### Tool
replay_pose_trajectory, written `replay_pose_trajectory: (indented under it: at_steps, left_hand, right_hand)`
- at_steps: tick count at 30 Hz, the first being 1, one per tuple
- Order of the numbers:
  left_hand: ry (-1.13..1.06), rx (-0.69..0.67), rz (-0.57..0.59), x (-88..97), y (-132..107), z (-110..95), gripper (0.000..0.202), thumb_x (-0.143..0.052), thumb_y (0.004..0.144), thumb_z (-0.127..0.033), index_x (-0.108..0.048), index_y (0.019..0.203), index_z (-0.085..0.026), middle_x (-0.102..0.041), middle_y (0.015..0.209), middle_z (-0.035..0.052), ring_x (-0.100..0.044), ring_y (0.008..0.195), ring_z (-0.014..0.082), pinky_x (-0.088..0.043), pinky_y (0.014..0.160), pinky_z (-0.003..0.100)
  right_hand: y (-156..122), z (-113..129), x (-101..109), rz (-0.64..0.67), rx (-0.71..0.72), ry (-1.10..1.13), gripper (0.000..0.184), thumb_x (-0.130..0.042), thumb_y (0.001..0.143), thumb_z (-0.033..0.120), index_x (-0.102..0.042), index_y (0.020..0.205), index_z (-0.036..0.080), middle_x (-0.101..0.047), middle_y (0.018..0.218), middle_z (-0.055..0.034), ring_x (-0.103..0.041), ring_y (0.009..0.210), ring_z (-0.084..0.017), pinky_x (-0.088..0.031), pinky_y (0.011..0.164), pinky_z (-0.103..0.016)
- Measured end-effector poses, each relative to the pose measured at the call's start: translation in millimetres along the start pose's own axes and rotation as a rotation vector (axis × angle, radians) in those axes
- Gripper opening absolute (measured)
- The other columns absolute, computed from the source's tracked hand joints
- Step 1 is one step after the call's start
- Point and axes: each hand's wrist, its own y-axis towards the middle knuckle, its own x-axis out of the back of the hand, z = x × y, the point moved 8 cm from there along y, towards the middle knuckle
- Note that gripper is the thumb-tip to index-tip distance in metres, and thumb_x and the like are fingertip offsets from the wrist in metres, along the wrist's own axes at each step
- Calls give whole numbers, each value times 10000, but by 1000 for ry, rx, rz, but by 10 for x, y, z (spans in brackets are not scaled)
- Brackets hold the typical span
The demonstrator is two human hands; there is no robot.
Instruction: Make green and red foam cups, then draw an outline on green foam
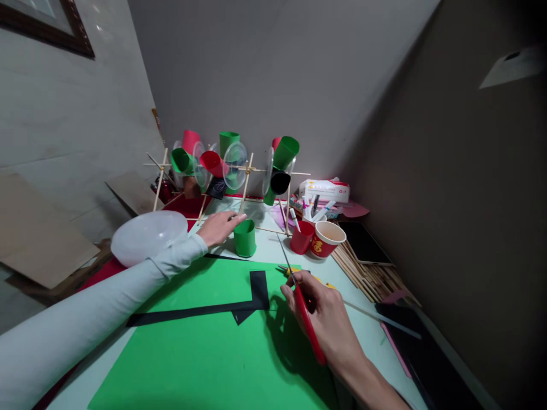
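My right hand grips a pair of scissors by its red handles, the blades pointing up and away. Under it lies a large green paper sheet. Black paper strips rest on that sheet, one wider piece crossing another. My left hand reaches to the far side of the sheet, its visible fingers stretched out, beside a green paper cylinder standing upright; whether it touches the cylinder I cannot tell. Yellow-handled pliers lie just beyond my right hand.
Behind stands a wooden-stick frame carrying clear discs and red, green and black paper cups. A clear plastic bowl is at left. Toward the right are a red cup, a paper bowl, wooden sticks and a glue stick.
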Motion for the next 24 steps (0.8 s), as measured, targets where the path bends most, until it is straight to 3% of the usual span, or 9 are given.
replay_pose_trajectory:
  at_steps: [3, 8, 17, 24]
  left_hand:
    - [7, -150, -9, 41, -118, -65, 307, -639, 955, -368, -635, 1186, -166, -639, 1262, 99, -634, 1126, 265, -552, 957, 492]
    - [29, -318, 61, -51, -171, -130, 284, -695, 918, -313, -652, 1156, -164, -585, 1370, 110, -596, 1204, 284, -543, 982, 505]
    - [123, -468, 98, -144, -163, -151, 314, -685, 922, -364, -655, 1170, -175, -568, 1408, 113, -548, 1282, 305, -450, 1086, 573]
    - [153, -467, 68, -278, -50, -98, 336, -664, 937, -363, -629, 1216, -179, -594, 1357, 111, -594, 1207, 288, -494, 1037, 545]
  right_hand:
    - [-8, -17, -13, 9, -10, -2, 255, -583, 893, 452, -551, 804, 215, -529, 591, 49, -445, 514, -130, -321, 535, -246]
    - [7, -69, -60, 25, -29, -19, 250, -592, 892, 443, -561, 808, 209, -514, 599, 52, -429, 525, -126, -330, 546, -243]
    - [-1, -44, -70, 69, -50, -8, 296, -578, 907, 481, -584, 821, 198, -516, 597, 50, -413, 514, -117, -320, 523, -236]
    - [0, -55, -73, 73, -74, 54, 235, -647, 863, 423, -588, 825, 199, -508, 602, 56, -401, 529, -113, -315, 551, -239]
